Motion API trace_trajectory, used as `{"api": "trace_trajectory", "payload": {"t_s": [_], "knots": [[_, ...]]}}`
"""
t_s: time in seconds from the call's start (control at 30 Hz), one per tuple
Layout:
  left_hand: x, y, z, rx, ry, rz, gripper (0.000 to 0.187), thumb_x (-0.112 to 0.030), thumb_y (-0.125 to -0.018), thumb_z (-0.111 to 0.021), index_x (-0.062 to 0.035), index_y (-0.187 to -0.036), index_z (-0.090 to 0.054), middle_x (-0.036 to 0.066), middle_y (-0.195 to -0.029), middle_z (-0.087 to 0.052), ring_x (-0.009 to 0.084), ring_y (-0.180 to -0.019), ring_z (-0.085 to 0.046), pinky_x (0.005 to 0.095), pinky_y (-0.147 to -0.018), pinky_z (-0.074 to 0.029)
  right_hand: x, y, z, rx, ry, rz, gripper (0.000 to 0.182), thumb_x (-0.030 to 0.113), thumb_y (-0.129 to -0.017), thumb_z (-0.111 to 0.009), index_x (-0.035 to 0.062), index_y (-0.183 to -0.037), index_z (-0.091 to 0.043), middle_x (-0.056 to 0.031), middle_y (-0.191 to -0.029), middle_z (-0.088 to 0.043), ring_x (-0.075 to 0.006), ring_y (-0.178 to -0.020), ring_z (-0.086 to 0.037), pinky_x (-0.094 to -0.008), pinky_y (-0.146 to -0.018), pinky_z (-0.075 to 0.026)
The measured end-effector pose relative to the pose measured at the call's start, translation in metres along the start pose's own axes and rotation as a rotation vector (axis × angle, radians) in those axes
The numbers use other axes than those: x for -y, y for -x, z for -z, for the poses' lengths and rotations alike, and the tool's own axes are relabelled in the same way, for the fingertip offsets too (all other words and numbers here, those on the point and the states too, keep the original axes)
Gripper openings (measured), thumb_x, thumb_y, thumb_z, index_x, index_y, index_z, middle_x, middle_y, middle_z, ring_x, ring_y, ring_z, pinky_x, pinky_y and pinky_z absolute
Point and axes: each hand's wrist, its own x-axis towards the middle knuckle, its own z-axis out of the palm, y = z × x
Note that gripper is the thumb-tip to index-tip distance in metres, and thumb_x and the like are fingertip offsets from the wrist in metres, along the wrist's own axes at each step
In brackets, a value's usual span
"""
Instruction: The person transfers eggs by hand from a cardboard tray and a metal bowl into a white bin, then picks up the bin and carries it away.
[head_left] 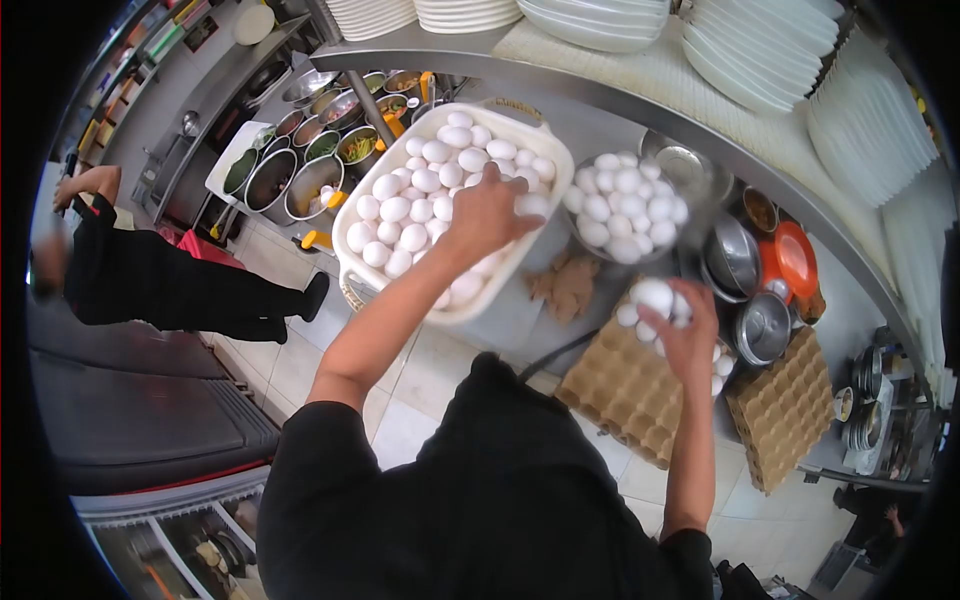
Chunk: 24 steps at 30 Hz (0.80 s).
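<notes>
My left hand is over a white tub heaped with white eggs. Its fingers are curled, with one egg between the thumb and fingertips. On the right, my right hand is above a brown cardboard egg tray, its thumb and fingers closed around a white egg. More eggs sit on the tray beside and beneath that hand, partly hidden by it. A round bowl of eggs stands between the two hands, toward the back.
Ginger root lies between tub and tray. Metal bowls, an orange container and another egg tray are at right. Stacked plates fill the shelf above. Ingredient pans stand back left; a person in black stands left.
</notes>
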Motion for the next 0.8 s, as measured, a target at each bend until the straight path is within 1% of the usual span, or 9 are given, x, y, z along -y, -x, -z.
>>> {"api": "trace_trajectory", "payload": {"t_s": [0.13,0.23,0.37,0.4,0.53,0.63,0.67,0.77,0.8], "knots": [[0.026,-0.017,-0.013,0.067,-0.101,-0.032,0.052,-0.046,-0.068,-0.083,-0.0144,-0.108,-0.073,0.02,-0.112,-0.06,0.0353,-0.094,-0.067,0.0453,-0.078,-0.056,0.058,-0.083,-0.06,0.033,0.021,0.17,0.052,0.034,-0.068,-0.086,0.0078,-0.11,-0.07,-0.0166,-0.117,-0.06,-0.0324,-0.108,-0.061,-0.0408,-0.09,-0.05],[0.039,-0.018,-0.008,0.121,-0.003,-0.065,0.052,-0.047,-0.068,-0.083,-0.015,-0.109,-0.073,0.021,-0.108,-0.062,0.0376,-0.096,-0.066,0.0455,-0.082,-0.055,0.07,-0.142,-0.125,0.059,0.136,0.25,0.053,0.043,-0.071,-0.082,0.0136,-0.114,-0.069,-0.0162,-0.124,-0.057,-0.0336,-0.107,-0.063,-0.0432,-0.09,-0.051],[0.079,-0.04,-0.004,0.017,0.177,-0.107,0.033,-0.029,-0.078,-0.074,-0.0114,-0.105,-0.073,0.02,-0.107,-0.064,0.0376,-0.092,-0.068,0.0466,-0.08,-0.055,0.096,-0.193,-0.187,0.193,0.347,0.136,0.055,0.045,-0.071,-0.08,0.0182,-0.117,-0.067,-0.017,-0.129,-0.055,-0.035,-0.106,-0.065,-0.0444,-0.09,-0.052],[0.09,-0.053,-0.002,-0.048,0.126,-0.148,0.032,-0.02,-0.081,-0.067,-0.0095,-0.111,-0.069,0.018,-0.109,-0.064,0.0368,-0.09,-0.068,0.0475,-0.08,-0.056,0.097,-0.201,-0.2,0.214,0.392,0.115,0.055,0.045,-0.071,-0.08,0.0187,-0.117,-0.067,-0.0173,-0.129,-0.055,-0.0351,-0.106,-0.065,-0.0442,-0.09,-0.053],[0.117,-0.11,-0.011,-0.121,0.032,-0.229,0.041,-0.018,-0.083,-0.063,-0.0096,-0.124,-0.062,0.016,-0.109,-0.064,0.0353,-0.093,-0.068,0.0481,-0.08,-0.056,0.091,-0.215,-0.225,0.209,0.471,0.042,0.059,0.046,-0.069,-0.08,0.0202,-0.12,-0.066,-0.0187,-0.129,-0.054,-0.0359,-0.107,-0.065,-0.0433,-0.091,-0.053],[0.119,-0.146,-0.022,0.083,-0.072,-0.289,0.04,-0.019,-0.083,-0.063,-0.0102,-0.123,-0.062,0.016,-0.114,-0.063,0.0346,-0.097,-0.067,0.0466,-0.082,-0.055,0.087,-0.222,-0.223,0.256,0.499,-0.026,0.063,0.049,-0.066,-0.081,0.0203,-0.121,-0.066,-0.0193,-0.129,-0.056,-0.0345,-0.109,-0.064,-0.0423,-0.093,-0.052],[0.12,-0.153,-0.025,0.138,-0.098,-0.306,0.042,-0.025,-0.085,-0.065,-0.011,-0.124,-0.063,0.017,-0.12,-0.062,0.0343,-0.1,-0.067,0.0452,-0.086,-0.054,0.087,-0.222,-0.22,0.259,0.512,-0.032,0.064,0.049,-0.066,-0.081,0.0202,-0.121,-0.066,-0.0193,-0.127,-0.057,-0.0341,-0.11,-0.064,-0.0419,-0.094,-0.051],[0.129,-0.164,-0.028,0.135,-0.103,-0.364,0.046,-0.035,-0.087,-0.066,-0.0133,-0.127,-0.064,0.017,-0.124,-0.061,0.036,-0.102,-0.066,0.045,-0.087,-0.054,0.081,-0.225,-0.209,0.207,0.427,0.015,0.056,0.044,-0.074,-0.076,0.0158,-0.121,-0.066,-0.0201,-0.124,-0.062,-0.0338,-0.114,-0.061,-0.0408,-0.098,-0.049],[0.137,-0.166,-0.02,0.078,-0.007,-0.356,0.046,-0.042,-0.088,-0.065,-0.014,-0.124,-0.067,0.019,-0.119,-0.065,0.0375,-0.103,-0.065,0.0459,-0.089,-0.053,0.066,-0.229,-0.207,0.169,0.364,0.058,0.053,0.041,-0.077,-0.075,0.0147,-0.122,-0.066,-0.0201,-0.126,-0.062,-0.0342,-0.115,-0.061,-0.0407,-0.098,-0.048]]}}
